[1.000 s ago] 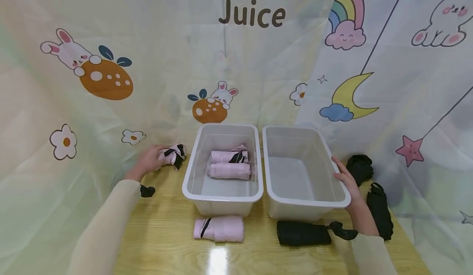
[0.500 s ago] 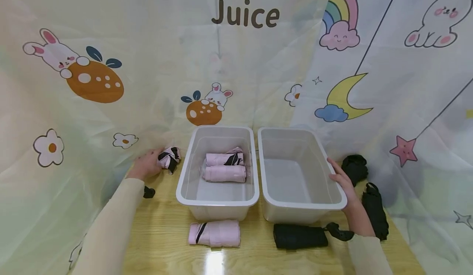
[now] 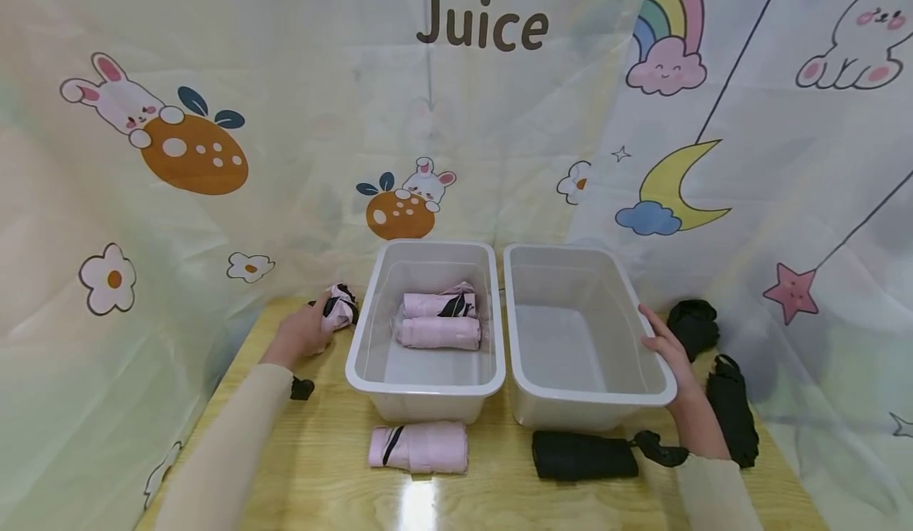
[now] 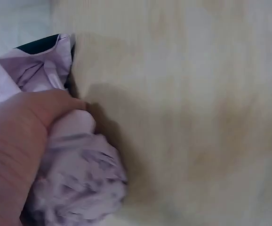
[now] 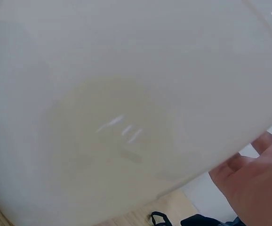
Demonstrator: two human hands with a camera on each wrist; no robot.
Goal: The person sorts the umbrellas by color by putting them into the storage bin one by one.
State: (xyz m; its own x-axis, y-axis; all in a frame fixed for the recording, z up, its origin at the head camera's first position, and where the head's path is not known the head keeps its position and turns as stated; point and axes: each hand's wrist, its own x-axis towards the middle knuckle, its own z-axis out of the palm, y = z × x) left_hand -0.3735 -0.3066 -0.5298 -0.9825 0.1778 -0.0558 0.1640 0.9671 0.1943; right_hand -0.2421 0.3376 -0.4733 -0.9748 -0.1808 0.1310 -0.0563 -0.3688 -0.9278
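Observation:
Two pale plastic bins stand side by side in the head view. In the left bin [image 3: 361, 368] lie pink rolled bundles [image 3: 438, 333], one above the other. At its left, my left hand [image 3: 303, 333] grips a crumpled pink-and-black cloth bundle [image 3: 341, 309] near the wall. Close up in the left wrist view, my thumb presses across the pink fabric [image 4: 79, 181], with a folded open end sticking out beyond. My right hand [image 3: 676, 357] holds the right rim of the right bin [image 3: 592, 396], fingertips over the edge. The right wrist view is mostly filled by the bin wall [image 5: 126, 94].
A pink roll with a black stripe [image 3: 419, 447] lies before the left bin, a black roll [image 3: 585, 456] before the right one. Right of my right hand are a black bundle [image 3: 693, 329] and a black looped one [image 3: 731, 412]. A printed curtain [image 3: 499, 135] hangs behind the wooden table [image 3: 321, 475].
My left hand turns and shifts slightly right with the crumpled bundle, bringing it nearer the left bin. My right hand stays at the right bin's rim. The head view sways a little.

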